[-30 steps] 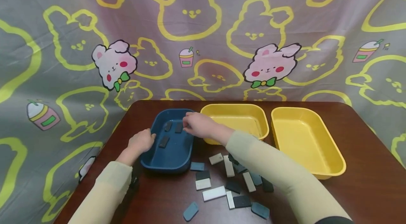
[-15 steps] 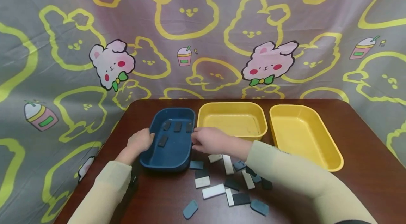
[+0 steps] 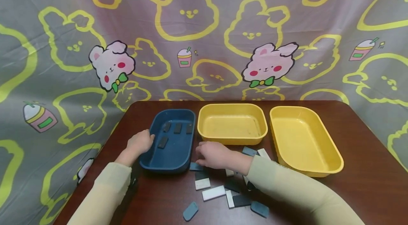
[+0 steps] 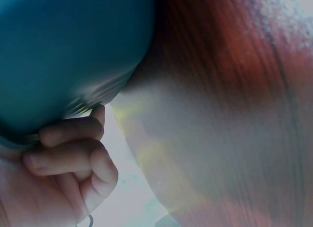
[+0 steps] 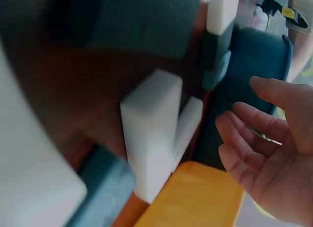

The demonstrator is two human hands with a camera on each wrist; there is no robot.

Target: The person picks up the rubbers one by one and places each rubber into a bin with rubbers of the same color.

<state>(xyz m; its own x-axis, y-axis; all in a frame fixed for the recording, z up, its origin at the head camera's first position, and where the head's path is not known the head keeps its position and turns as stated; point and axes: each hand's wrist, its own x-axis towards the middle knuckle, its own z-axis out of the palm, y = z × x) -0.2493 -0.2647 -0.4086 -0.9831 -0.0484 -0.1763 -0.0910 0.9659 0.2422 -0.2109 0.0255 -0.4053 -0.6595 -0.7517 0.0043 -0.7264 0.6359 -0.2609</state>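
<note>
My left hand (image 3: pixel 140 143) grips the left rim of the blue plastic bin (image 3: pixel 175 154). In the left wrist view its curled fingers (image 4: pixel 68 156) lie against the bin's outer wall. Inside the bin are several flat dark blocks, one of them a dark block (image 3: pixel 163 142) lying nearer the front than the others. My right hand (image 3: pixel 215 155) hovers just right of the bin, over a scatter of blocks. The right wrist view shows it holding nothing, thumb and fingers (image 5: pixel 249 158) loosely bent and apart. Below it lie a blue-grey block (image 3: pixel 196 167) and a white block (image 3: pixel 202 184).
Two yellow bins stand behind and to the right: a middle yellow bin (image 3: pixel 232 140) and a right yellow bin (image 3: pixel 306 143). Loose white, black and blue-grey blocks, including a long white block (image 3: pixel 214 193), cover the table's front middle. A patterned curtain (image 3: pixel 204 33) hangs behind.
My right hand has let go of a dark block inside the blue bin, then moved out and toward the front right over the loose blocks. The left hand stays on the rim.
</note>
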